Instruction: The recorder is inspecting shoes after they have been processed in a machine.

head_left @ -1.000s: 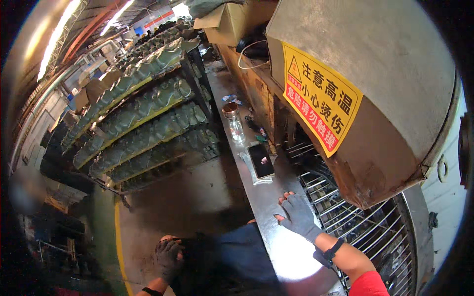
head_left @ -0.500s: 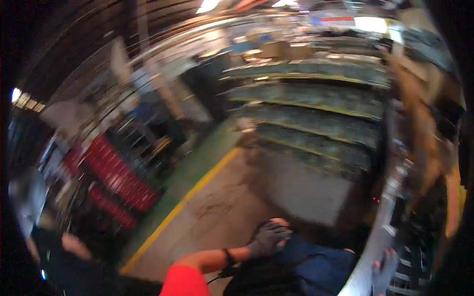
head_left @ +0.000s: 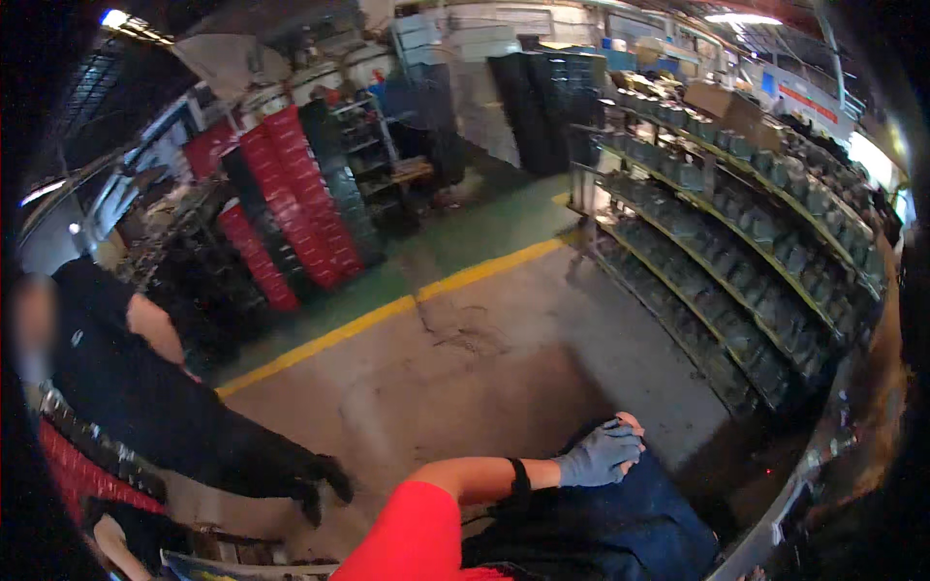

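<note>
**Left hand (head_left: 601,457) on soft dark blue trousers (head_left: 625,523), lower right of the frame**

From where I'm standing, the grey-gloved hand rests on the cloth, fingers bent. Can't tell if it's clenching any. Can't make out the right hand at all, so no clue there. My guess: the fabric's floppy, light, not slippery, hard to damage. I'd pinch a loose fold just below the glove.

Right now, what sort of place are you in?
Probably a factory or workshop: a tiered rack holds rows of similar dark parts, red stacks stand opposite, and a yellow line marks the floor.
</note>
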`<action>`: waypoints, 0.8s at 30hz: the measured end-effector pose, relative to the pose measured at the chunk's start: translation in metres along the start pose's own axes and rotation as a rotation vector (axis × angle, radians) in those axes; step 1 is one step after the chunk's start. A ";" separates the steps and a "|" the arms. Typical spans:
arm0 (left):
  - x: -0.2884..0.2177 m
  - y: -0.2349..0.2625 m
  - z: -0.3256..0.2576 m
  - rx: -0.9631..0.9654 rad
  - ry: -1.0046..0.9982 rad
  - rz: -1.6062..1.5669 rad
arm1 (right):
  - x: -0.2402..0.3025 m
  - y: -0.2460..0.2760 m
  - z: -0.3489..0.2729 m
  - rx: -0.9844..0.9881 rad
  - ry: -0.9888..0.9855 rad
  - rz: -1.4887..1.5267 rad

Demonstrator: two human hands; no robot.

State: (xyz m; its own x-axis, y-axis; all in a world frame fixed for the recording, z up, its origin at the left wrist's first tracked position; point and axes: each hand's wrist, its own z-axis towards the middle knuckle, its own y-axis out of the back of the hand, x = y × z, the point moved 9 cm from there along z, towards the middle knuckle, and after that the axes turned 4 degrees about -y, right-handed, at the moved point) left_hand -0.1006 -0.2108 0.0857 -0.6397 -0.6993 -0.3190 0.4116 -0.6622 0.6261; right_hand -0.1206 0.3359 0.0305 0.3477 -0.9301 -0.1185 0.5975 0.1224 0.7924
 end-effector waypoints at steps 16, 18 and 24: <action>0.021 -0.021 0.003 0.201 0.167 -0.126 | 0.016 0.028 -0.058 0.175 -0.719 -0.048; 0.025 -0.025 0.001 0.169 0.203 -0.249 | 0.019 0.026 -0.061 0.165 -0.725 0.014; 0.024 -0.041 0.002 0.300 0.113 -0.055 | 0.013 0.017 -0.050 0.145 -0.638 0.062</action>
State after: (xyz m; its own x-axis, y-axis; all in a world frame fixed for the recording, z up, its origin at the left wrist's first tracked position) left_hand -0.1343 -0.2003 0.0539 -0.5728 -0.7012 -0.4246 0.1583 -0.6028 0.7820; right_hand -0.0692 0.3431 0.0124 -0.1456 -0.9510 0.2728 0.4712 0.1758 0.8643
